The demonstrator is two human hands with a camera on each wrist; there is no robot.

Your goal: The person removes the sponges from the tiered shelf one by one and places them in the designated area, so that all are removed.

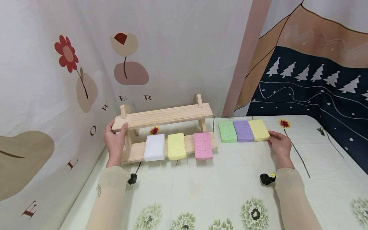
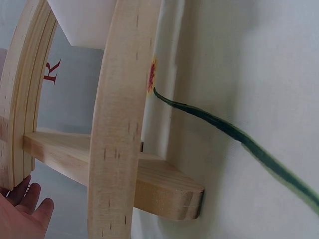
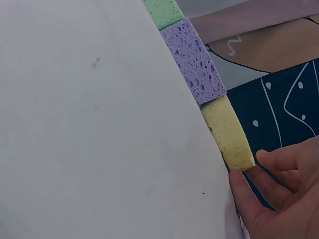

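My left hand (image 1: pixel 115 140) grips the left end of a two-tier wooden rack (image 1: pixel 166 114), thumb over the upper board. In the left wrist view its fingers (image 2: pixel 31 196) bend round the board's end. On the lower board lie a white sponge (image 1: pixel 154 147), a yellow sponge (image 1: pixel 176 146) and a pink sponge (image 1: pixel 203 146), their front ends past its edge. To the right, a green sponge (image 1: pixel 228 131), a purple sponge (image 1: pixel 243 131) and a second yellow sponge (image 1: pixel 259 130) lie side by side in a row. Fingertips of my right hand (image 1: pixel 281 145) touch that yellow sponge's right edge.
Behind the rack hangs a white printed cloth (image 1: pixel 184 57); a dark cloth with tree prints (image 1: pixel 310 83) hangs at the back right. A pale flowered cloth (image 1: pixel 218 185) covers the table. Black devices (image 1: pixel 267 179) sit at both wrists.
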